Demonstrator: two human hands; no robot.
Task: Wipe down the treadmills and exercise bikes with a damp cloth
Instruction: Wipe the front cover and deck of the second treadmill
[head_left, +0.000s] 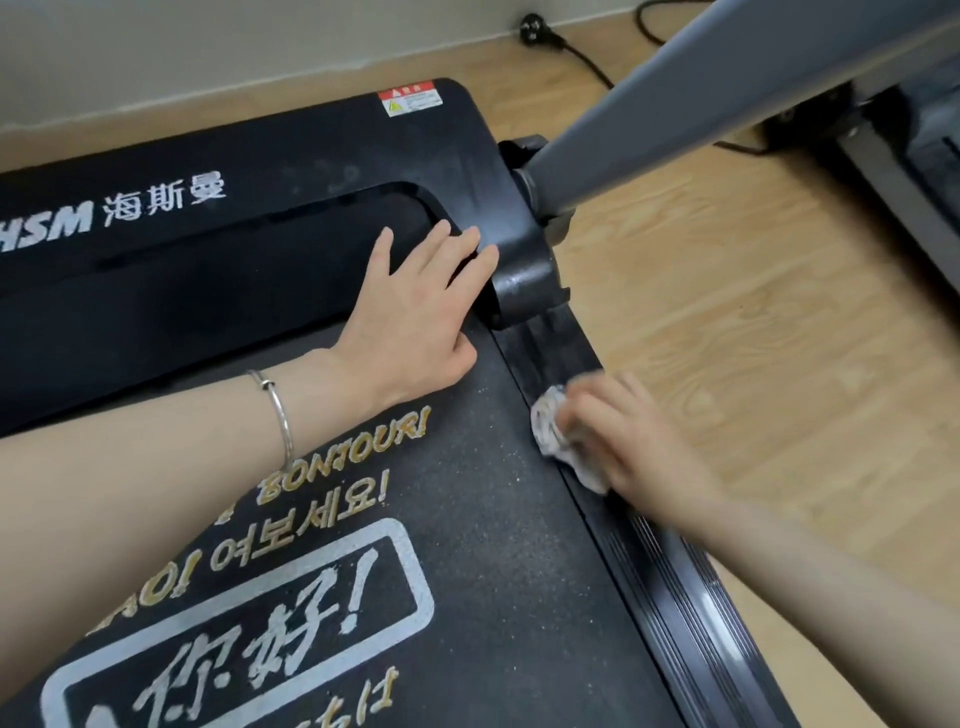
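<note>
The treadmill (322, 156) lies with its long axis running from the bottom of the view up towards the wall (208, 41). Its black motor hood (260, 150), the front end, points away from us and slightly to the left. The hood carries white "HSM" lettering with Chinese characters, and a red and white warning sticker (410, 101) sits at its far corner. The belt (493, 519) is dark and speckled, printed with greetings in gold and silver in several scripts. The ribbed right side rail (670, 582) runs along the belt from the lower right up to the black base bracket (524, 270), and from that bracket a grey upright post (675, 104) slants up and to the right. Our left hand (415, 306) lies flat with straight, spread fingers where the belt meets the hood, its fingertips reaching the base bracket, and a thin silver bangle (275, 410) circles the wrist. Our right hand (623, 431) is blurred, yet we can see it gripping a crumpled pale cloth (556, 431) and holding it on the side rail, just below the bracket and at the belt's right edge. The treadmill stands on a light wooden floor (753, 312). A black plug (535, 26) with its cable lies near the wall, and part of another dark machine (909, 156) shows at the upper right.
</note>
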